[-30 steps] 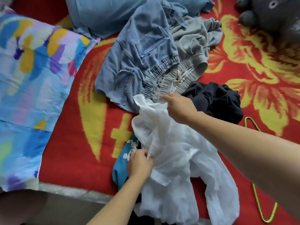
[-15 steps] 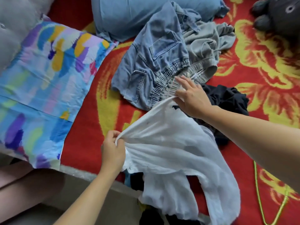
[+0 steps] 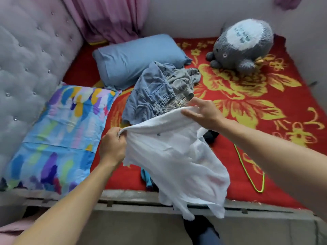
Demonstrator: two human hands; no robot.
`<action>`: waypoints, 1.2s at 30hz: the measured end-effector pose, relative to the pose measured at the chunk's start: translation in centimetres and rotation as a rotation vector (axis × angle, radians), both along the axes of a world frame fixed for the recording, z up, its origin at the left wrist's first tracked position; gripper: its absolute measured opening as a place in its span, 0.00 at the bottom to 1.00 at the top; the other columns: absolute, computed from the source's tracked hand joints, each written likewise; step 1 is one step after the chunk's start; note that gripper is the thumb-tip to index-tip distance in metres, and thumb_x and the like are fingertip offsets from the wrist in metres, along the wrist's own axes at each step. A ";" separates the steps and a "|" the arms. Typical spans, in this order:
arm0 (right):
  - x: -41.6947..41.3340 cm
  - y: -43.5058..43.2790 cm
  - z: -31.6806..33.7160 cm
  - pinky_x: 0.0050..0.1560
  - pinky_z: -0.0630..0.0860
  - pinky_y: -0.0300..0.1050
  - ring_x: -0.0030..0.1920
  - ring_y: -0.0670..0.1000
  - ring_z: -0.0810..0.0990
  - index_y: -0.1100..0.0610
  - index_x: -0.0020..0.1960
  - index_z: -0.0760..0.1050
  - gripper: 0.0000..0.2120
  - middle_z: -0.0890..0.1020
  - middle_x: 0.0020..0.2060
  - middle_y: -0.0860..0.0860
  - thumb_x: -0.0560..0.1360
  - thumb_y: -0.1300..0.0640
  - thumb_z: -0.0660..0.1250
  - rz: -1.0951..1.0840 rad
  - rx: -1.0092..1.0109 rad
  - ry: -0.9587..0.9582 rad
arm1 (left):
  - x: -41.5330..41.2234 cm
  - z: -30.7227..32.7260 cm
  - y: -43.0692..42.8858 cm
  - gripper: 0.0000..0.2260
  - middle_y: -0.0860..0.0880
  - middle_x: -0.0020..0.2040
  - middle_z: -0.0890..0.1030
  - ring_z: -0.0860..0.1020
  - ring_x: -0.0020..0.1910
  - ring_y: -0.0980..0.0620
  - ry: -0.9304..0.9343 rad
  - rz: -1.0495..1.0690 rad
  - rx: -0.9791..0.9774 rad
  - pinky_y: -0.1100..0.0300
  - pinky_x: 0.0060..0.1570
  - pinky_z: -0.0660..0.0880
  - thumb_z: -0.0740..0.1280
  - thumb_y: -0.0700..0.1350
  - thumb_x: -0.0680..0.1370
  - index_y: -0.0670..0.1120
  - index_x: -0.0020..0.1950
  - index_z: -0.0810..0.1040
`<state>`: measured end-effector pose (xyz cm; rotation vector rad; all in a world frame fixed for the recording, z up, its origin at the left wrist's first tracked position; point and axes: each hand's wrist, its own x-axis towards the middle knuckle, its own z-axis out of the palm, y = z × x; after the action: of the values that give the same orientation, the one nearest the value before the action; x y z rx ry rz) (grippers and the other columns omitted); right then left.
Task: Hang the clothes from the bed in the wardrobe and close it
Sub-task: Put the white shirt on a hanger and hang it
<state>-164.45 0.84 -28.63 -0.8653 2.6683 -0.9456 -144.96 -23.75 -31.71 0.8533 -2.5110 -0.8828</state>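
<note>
A white shirt [image 3: 177, 160] hangs lifted above the bed's front edge, stretched between both hands. My left hand [image 3: 112, 146] grips its left top corner. My right hand [image 3: 203, 114] pinches the top edge further right. Behind it on the red flowered blanket [image 3: 247, 106] lie denim shorts [image 3: 150, 96] and a grey garment [image 3: 184, 80] in a heap. A dark garment [image 3: 211, 137] and a teal one [image 3: 146, 179] peek out from under the shirt. A thin green hanger [image 3: 254, 175] lies on the blanket to the right.
A blue pillow [image 3: 138, 61] and a multicoloured pillow [image 3: 58, 135] lie at the left, by the grey tufted headboard [image 3: 30, 68]. A grey plush toy [image 3: 242, 45] sits at the back right. Pink curtains [image 3: 106, 16] hang behind. The bed frame's edge [image 3: 123, 200] runs below.
Both hands have raised the white shirt off the pile and spread its top edge apart. The camera has pulled back, showing the whole bed.
</note>
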 end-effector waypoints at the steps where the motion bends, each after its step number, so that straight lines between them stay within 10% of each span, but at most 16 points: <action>1: 1.8 1.1 1.5 0.42 0.73 0.48 0.41 0.54 0.79 0.46 0.52 0.74 0.28 0.82 0.40 0.51 0.65 0.26 0.62 0.051 0.100 0.062 | 1.1 1.4 0.0 0.11 0.42 0.33 0.75 0.73 0.37 0.40 0.021 -0.006 0.027 0.51 0.35 0.66 0.62 0.39 0.77 0.45 0.34 0.71; 4: 6.4 3.7 5.3 0.44 0.74 0.49 0.46 0.59 0.81 0.43 0.62 0.70 0.36 0.83 0.47 0.54 0.61 0.25 0.65 0.130 0.330 0.258 | 4.0 6.1 0.1 0.11 0.50 0.29 0.69 0.68 0.34 0.47 0.086 -0.064 0.113 0.54 0.33 0.61 0.60 0.39 0.77 0.44 0.34 0.69; 9: 11.6 6.3 11.9 0.38 0.72 0.48 0.41 0.61 0.79 0.50 0.51 0.75 0.17 0.81 0.39 0.55 0.71 0.40 0.70 0.039 0.260 0.326 | 6.0 13.8 1.0 0.09 0.50 0.33 0.71 0.66 0.32 0.58 0.258 -0.164 0.248 0.63 0.33 0.64 0.57 0.40 0.77 0.45 0.39 0.73; 22: 15.8 13.7 32.7 0.28 0.76 0.39 0.28 0.48 0.79 0.58 0.40 0.81 0.05 0.82 0.32 0.53 0.74 0.59 0.70 0.068 -0.030 -0.432 | 8.5 29.2 3.6 0.11 0.51 0.26 0.76 0.72 0.22 0.56 0.176 -0.476 0.561 0.67 0.21 0.70 0.62 0.42 0.80 0.45 0.39 0.76; 28: 10.7 15.1 29.3 0.38 0.75 0.44 0.34 0.51 0.77 0.57 0.44 0.82 0.10 0.80 0.35 0.53 0.73 0.49 0.72 -0.082 -0.026 -0.316 | 4.4 29.2 5.2 0.10 0.47 0.28 0.80 0.76 0.22 0.54 -0.079 -0.450 0.543 0.62 0.24 0.75 0.63 0.43 0.80 0.41 0.43 0.80; 32: 5.8 14.5 22.2 0.27 0.69 0.37 0.28 0.45 0.73 0.55 0.36 0.78 0.11 0.76 0.29 0.49 0.77 0.57 0.68 -0.154 0.100 -0.174 | -1.6 23.5 7.0 0.16 0.50 0.24 0.70 0.65 0.20 0.57 -0.167 -0.393 0.293 0.66 0.22 0.61 0.62 0.42 0.80 0.45 0.32 0.72; 36: -0.1 14.9 14.0 0.43 0.76 0.48 0.44 0.56 0.80 0.56 0.41 0.79 0.11 0.83 0.40 0.54 0.77 0.51 0.64 -0.160 0.342 -0.066 | -7.4 17.3 9.1 0.18 0.42 0.28 0.73 0.73 0.31 0.46 -0.299 -0.316 -0.029 0.56 0.28 0.64 0.62 0.43 0.78 0.42 0.28 0.68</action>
<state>-164.59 15.73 -14.60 -0.5439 2.7566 -0.5089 -152.40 -14.66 -14.36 0.6266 -2.9704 -0.8630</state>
